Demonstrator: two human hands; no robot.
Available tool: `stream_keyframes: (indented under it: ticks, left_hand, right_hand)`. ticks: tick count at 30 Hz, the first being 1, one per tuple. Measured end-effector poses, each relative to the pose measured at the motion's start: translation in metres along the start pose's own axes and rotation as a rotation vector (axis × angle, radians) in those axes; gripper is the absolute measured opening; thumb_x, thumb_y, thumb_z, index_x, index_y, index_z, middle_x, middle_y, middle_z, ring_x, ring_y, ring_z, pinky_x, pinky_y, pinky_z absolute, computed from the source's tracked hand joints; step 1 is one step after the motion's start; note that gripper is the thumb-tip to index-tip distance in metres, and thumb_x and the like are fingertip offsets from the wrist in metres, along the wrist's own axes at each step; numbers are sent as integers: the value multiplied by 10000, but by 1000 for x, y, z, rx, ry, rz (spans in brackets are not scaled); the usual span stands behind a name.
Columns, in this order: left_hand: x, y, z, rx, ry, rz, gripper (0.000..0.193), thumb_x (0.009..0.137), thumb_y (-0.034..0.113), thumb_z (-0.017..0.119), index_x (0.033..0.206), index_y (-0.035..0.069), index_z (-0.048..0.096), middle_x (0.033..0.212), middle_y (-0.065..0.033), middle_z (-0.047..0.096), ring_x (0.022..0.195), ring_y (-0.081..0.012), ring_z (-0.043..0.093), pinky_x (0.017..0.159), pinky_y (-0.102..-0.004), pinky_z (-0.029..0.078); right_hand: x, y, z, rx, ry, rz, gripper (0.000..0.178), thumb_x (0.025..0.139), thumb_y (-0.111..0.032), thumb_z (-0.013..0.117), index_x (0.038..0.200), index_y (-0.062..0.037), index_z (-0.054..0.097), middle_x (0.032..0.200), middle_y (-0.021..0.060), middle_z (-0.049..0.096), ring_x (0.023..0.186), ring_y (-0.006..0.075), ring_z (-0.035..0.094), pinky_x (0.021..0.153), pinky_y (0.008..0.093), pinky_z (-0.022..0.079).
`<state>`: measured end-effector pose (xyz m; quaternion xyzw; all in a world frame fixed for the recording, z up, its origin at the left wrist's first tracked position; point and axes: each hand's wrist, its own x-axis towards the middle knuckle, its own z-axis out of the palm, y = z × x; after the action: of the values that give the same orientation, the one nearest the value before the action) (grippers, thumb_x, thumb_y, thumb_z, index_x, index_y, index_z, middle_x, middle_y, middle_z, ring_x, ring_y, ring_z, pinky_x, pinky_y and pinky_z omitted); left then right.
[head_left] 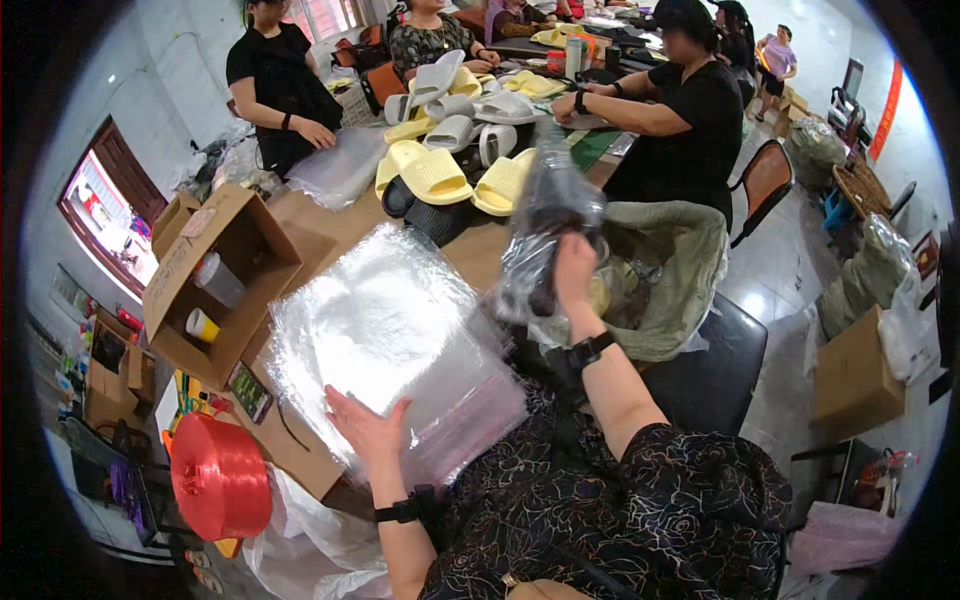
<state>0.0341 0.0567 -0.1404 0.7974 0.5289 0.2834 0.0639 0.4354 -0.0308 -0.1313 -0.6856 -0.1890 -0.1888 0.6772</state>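
Note:
My left hand (368, 425) lies with fingers spread on a stack of clear plastic bags (350, 310) at the table's near edge. My right hand (575, 270) is closed on a clear bag of dark slippers (545, 235), raised beside the stack and partly blurred. Just right of that hand stands a green woven sack (690, 290) with its mouth open and wrapped items inside. Yellow slippers (437, 178), grey slippers (452, 132) and black slippers (440, 218) are heaped beyond the bags.
A cardboard box (225, 290) with cups inside stands at the left, a phone (250, 392) and a red twine spool (220, 477) nearer me. Across the table are a co-worker (280, 90) and, to the right, another (680, 130). A dark seat (710, 370) is beside the sack.

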Motion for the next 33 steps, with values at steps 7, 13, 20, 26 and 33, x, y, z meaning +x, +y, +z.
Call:
stream_keyframes:
  ticks: [7,13,20,26,33]
  left_hand:
    - [-5,-1,-1,0,20,27,1377,635,584,856,1519,-124,73,1542,-373,238,1468,-461,215,1218,-546,131]
    - [0,7,0,-39,-18,16,1354,644,557,862,1525,-111,80,1560,-357,208,1478,-448,198,1222,-535,116]
    - [-3,5,-8,-27,-46,-64,1336,661,581,842,1517,-123,96,1564,-349,209,1487,-441,176,1227,-525,91]
    - [-6,0,-13,30,-55,-51,1307,684,690,763,1494,-141,163,1574,-337,196,1491,-440,159,1227,-532,82]
    - [-9,5,-13,-27,-59,-61,1249,702,679,752,1478,-141,220,1564,-328,221,1484,-448,168,1218,-549,90]
  right_hand:
    - [15,122,-69,-130,271,838,447,1030,-368,490,800,-1,601,719,187,577,690,363,550,703,475,431]
    - [-17,151,-41,-194,479,232,202,977,-195,573,961,3,610,951,139,575,820,296,575,798,419,477]
    - [29,42,32,-10,-235,-108,222,858,-50,623,1076,-16,609,1067,147,567,952,303,575,854,392,476]
    - [94,22,101,-369,-403,-189,560,832,-265,717,1299,-32,516,1273,198,568,1203,417,487,1010,494,423]
    - [114,27,128,-597,-699,-105,688,804,-404,739,1335,-11,546,1234,222,638,1192,427,545,1010,492,445]
